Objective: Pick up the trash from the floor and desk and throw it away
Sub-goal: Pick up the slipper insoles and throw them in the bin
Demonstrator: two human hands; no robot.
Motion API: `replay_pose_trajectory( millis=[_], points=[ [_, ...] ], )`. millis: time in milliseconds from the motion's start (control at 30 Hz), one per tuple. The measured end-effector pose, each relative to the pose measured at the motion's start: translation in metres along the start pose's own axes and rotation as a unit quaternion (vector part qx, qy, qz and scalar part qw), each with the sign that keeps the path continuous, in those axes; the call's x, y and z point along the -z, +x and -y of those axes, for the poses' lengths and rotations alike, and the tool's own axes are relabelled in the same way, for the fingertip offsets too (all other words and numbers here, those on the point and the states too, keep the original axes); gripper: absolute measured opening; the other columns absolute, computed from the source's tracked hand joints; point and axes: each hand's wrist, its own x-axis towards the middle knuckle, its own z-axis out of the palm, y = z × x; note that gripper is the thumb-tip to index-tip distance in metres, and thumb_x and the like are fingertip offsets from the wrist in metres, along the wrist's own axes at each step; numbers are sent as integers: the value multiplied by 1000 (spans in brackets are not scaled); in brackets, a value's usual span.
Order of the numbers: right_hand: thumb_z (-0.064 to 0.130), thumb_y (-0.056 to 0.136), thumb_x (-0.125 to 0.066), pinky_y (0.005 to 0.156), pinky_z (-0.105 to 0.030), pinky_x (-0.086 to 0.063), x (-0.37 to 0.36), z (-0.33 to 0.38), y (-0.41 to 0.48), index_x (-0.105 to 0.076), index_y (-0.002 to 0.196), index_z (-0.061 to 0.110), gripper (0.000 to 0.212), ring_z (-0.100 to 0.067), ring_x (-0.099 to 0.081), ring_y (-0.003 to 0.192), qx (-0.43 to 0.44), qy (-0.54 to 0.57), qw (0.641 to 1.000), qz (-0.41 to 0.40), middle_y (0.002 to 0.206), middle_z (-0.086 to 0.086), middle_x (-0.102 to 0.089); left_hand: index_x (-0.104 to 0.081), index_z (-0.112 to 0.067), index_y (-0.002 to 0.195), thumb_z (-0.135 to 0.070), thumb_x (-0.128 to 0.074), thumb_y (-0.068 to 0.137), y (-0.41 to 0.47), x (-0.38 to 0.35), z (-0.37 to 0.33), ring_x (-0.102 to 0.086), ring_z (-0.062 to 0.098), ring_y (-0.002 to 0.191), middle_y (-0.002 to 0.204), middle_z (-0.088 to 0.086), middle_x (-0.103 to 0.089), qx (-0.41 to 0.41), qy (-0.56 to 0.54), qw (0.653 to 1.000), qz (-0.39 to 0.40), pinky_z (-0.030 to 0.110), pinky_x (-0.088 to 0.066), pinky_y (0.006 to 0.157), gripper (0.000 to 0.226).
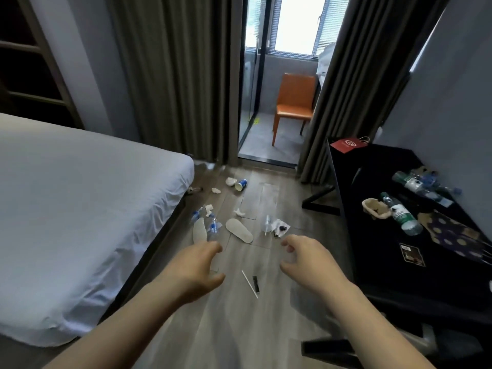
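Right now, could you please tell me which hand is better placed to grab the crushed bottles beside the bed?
Left, probably. The left hand is empty, open and closest to the crushed bottles on the bed side; the right hand hangs nearer the desk.

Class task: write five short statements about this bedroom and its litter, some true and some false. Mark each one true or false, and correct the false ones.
1. The left hand and the right hand hold nothing. True.
2. The paper cup stands upright. False: it lies on its side on the floor.
3. An orange chair stands beyond the curtains. True.
4. The green-labelled bottle lies on the floor. False: it lies on its side on the desk.
5. A white straw lies on the floor. True.
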Motion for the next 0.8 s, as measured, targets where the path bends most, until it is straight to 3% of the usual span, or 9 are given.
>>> replay_pose_trajectory(
  millis=[233,600,800],
  points=[
    [27,80,-58,87,-27,-45,-34,19,117,-56,125,25,45,-14,-55,109,-15,1,999,31,117,6,-60,-42,-25,137,-45,-61,86,102,12,72,-51,10,118,133,-5,-52,-4,-3,1000,22,26,-44,98,57],
    [26,81,-58,84,-27,-44,-90,71,277,-56,125,24,44,-16,-55,110,-108,10,992,67,118,4,-60,-45,-24,134,-43,-61,84,266,48,199,-55,15,115,130,-2,-54,-34,-1,997,67,31,-46,95,56],
    [26,83,-56,88,-27,-43,-114,80,332,-54,129,24,46,-16,-54,115,-137,-7,985,106,124,3,-59,-47,-26,132,-44,-62,83,324,49,240,-56,12,112,127,-4,-56,-44,-25,995,87,24,-44,90,55]
  ],
)
